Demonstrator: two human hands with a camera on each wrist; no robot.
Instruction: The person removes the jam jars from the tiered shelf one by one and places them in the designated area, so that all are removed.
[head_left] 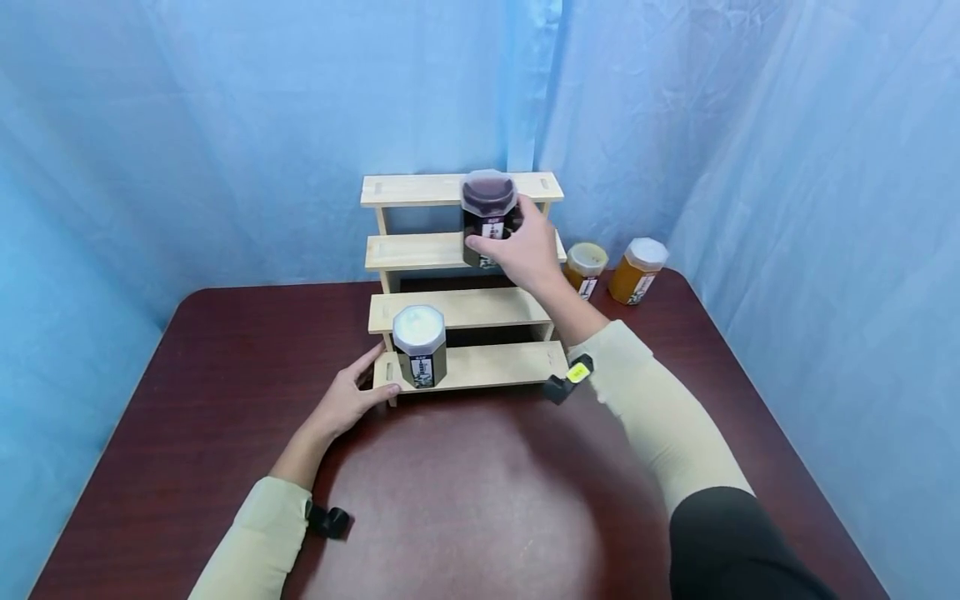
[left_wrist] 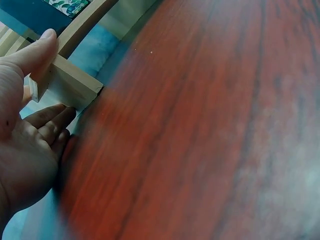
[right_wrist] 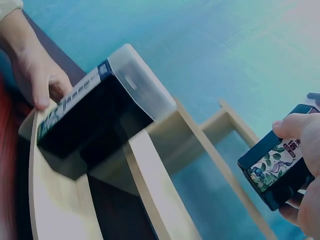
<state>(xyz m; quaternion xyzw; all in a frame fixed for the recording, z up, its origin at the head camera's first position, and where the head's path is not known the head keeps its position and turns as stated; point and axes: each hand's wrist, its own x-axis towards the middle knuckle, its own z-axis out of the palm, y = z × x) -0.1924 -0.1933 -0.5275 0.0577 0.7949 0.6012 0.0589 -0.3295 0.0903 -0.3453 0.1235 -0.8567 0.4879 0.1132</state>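
A pale wooden stepped stand (head_left: 495, 364) stands on the table, its tiers rising toward the back. My left hand (head_left: 348, 398) grips the left end of its lowest tier, thumb at the front edge and fingers beside the end; the left wrist view shows the wooden end (left_wrist: 75, 82) between thumb and fingers. A dark jar with a white lid (head_left: 420, 342) stands upright on that tier, close to the left thumb. In my right hand (head_left: 528, 250), a dark jar with a translucent lid (head_left: 487, 200) is held upright, overlapping the upper two tiers in the head view.
Two amber jars stand on the table right of the stand, one with a yellowish lid (head_left: 585, 268) and one with a white lid (head_left: 637, 271). Blue curtains (head_left: 262, 125) hang behind and beside the dark red-brown table (head_left: 465, 500).
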